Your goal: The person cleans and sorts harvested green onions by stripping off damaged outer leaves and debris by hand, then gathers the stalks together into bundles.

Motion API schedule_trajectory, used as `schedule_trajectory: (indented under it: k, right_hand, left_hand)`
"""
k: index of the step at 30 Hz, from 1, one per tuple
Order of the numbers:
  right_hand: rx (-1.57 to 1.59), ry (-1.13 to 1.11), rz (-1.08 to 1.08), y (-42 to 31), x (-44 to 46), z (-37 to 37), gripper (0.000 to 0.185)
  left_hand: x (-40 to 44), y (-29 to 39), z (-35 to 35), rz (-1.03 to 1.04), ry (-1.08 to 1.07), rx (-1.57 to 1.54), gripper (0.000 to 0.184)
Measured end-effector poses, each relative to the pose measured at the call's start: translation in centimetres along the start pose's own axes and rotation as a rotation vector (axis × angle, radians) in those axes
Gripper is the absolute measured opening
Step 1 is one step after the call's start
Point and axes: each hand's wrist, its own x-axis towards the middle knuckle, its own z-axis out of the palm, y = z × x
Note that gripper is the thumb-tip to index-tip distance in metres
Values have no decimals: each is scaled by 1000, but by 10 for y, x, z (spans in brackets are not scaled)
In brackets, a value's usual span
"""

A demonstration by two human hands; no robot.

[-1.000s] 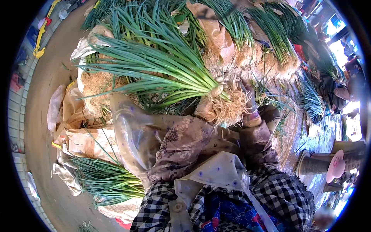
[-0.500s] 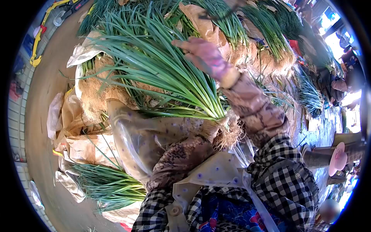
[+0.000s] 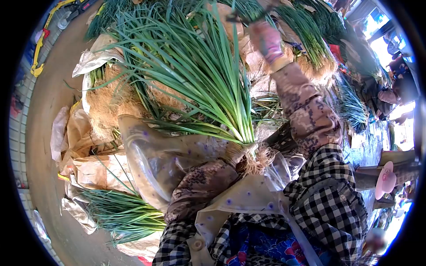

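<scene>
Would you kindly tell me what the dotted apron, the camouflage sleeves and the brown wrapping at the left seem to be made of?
Dotted apron: probably soft plastic, glossy; it looks translucent and catches bright highlights.
Camouflage sleeves: likely woven cloth, matt; they bunch in soft folds.
Brown wrapping: perhaps paper, dull, judging by its creases, though a coated sheet is possible.

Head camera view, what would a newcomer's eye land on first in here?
Probably the big green bunch, fanned across the upper middle, with its stringy pale roots near the centre, toward the wearer. Next, the right hand, blurred and raised at the top, right of the leaves, above a camouflage-patterned sleeve. Then the pink hat near the right edge.
</scene>
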Motion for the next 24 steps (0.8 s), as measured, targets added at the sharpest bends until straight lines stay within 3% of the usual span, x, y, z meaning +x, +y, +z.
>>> schedule_trajectory:
  k: [1, 3, 5, 7, 8, 10, 11, 12, 14, 15, 16, 17, 18, 19, 20, 22, 24]
  right_hand:
    - [220, 321, -29, 31, 1, -2, 14]
    - [234, 283, 242, 71, 5, -16, 15]
    - [326, 173, 385, 115, -1, -21, 25]
    - [213, 47, 460, 132, -20, -26, 37]
    - [588, -55, 688, 177, -34, 19, 42]
    - [1048, -223, 788, 200, -72, 76, 57]
    - [1128, -278, 654, 174, -102, 75, 58]
    - [1204, -332, 515, 140, -133, 68, 60]
    - [1832, -622, 1079, 53, -156, 24, 63]
    - [2395, -767, 175, 44, -190, 48, 64]
    - [2595, -1001, 278, 19, -197, 28, 67]
    - [1735, -937, 189, -10, -183, -18, 79]
    - [896, -1008, 75, -40, -169, -64, 91]
    - [761, -783, -122, -49, -182, -54, 100]
    - [1347, -721, -34, -47, -197, -35, 100]
    - [1919, -684, 93, -38, -211, -7, 95]
    - [1901, -845, 156, -19, -215, 15, 86]
  left_hand:
    - [2, -2, -2, -17, -11, -54, 46]
    - [4, -6, -8, -39, -26, -154, 44]
    - [10, -16, -18, -45, -49, -273, 42]
    - [18, -26, -27, -18, -85, -435, 40]
    - [19, -25, -22, 29, -97, -481, 36]
    - [16, -21, -10, 115, -112, -568, 31]
    - [13, -8, 0, 250, -73, 373, 25]
    - [33, -13, 2, -83, 15, 369, 25]
    - [25, 12, 33, 37, 33, 341, 22]
    - [16, 32, 60, -133, 139, 197, 20]
    - [23, 22, 61, -78, 146, 161, 21]
    - [36, 7, 62, -24, 153, 124, 22]
    - [41, 0, 65, 3, 135, 108, 24]
    - [43, -1, 70, 26, 111, 117, 26]
    - [45, -2, 74, 45, 81, 132, 27]
    - [44, 0, 83, 87, 16, 179, 31]
    - [39, 3, 92, 137, -61, 245, 35]
